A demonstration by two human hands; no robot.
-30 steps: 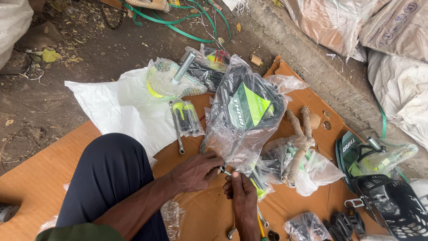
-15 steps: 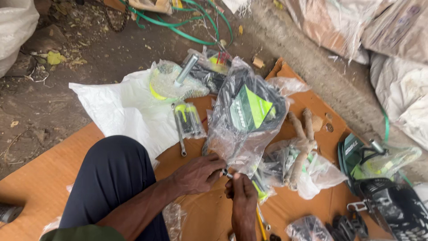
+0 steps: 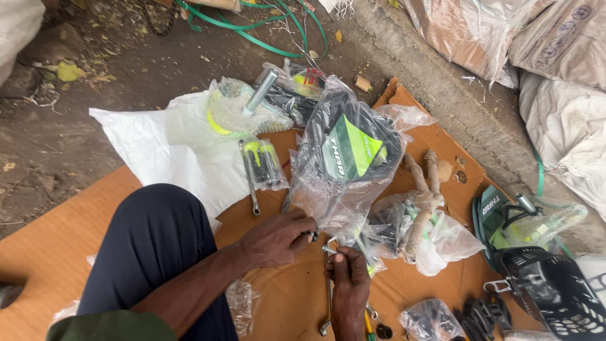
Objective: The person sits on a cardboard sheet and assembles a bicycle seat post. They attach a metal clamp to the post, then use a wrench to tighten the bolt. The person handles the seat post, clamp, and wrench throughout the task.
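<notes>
While the left hand [image 3: 278, 239] is pinching the clear bag's [image 3: 341, 183] slippery, crinkly mouth at frame centre, the right hand [image 3: 346, 273] is gripping a small, rigid metal fitting [image 3: 329, 249] between closed fingertips just below it.

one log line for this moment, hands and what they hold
left hand: pinching small dark part | right hand: gripping small metal fitting | beside: plastic-bagged guard | surface: cardboard sheet

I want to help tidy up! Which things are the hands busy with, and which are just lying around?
In hand:
left hand
right hand
small metal part
big plastic-wrapped pack

Lying about:
wrapped spanners
black basket
green hose
white sack
cardboard
</notes>
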